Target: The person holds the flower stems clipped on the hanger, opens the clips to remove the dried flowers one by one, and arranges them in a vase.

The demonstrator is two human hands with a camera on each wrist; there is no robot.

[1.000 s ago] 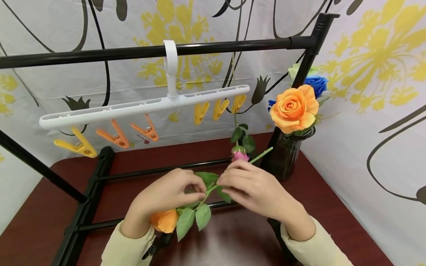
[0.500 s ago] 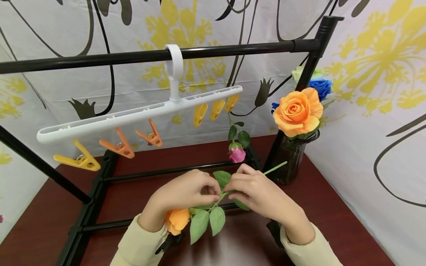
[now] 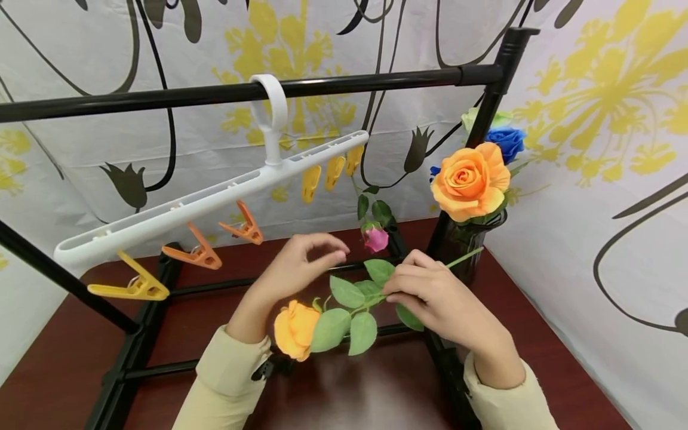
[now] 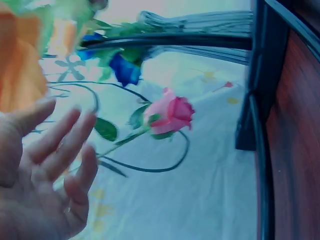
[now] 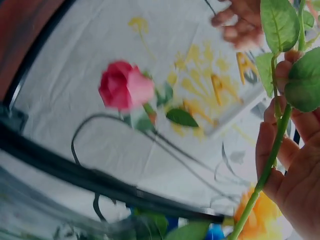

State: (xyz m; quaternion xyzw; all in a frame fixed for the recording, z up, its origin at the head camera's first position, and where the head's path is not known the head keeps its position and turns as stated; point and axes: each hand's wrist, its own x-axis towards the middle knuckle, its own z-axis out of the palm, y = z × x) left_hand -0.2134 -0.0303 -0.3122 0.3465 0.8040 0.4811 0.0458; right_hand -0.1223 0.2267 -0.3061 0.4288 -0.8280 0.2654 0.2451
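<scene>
An orange rose (image 3: 297,330) with green leaves lies nearly level in front of me. My right hand (image 3: 438,298) pinches its stem (image 5: 272,155), whose cut end points right. Above the rose my left hand (image 3: 301,266) is raised, fingers loosely bent and holding nothing; the left wrist view shows its palm (image 4: 40,185). A white clip hanger (image 3: 215,194) hangs slanted from the black bar. On its left side are a yellow clip (image 3: 134,283) and two orange clips (image 3: 196,254). From the right-hand yellow clips (image 3: 333,172) a pink rose (image 3: 374,237) hangs head down.
A dark glass vase (image 3: 466,245) holds an orange rose (image 3: 469,181), blue rose (image 3: 505,143) and pale green flower at right. A black rack (image 3: 376,80) stands on the dark red table (image 3: 543,358). Patterned cloth (image 3: 591,197) covers the back.
My left hand has let go of the orange rose's stem and risen towards the hanger. The right hand still grips the stem. The hanger has turned, its left end lower in view.
</scene>
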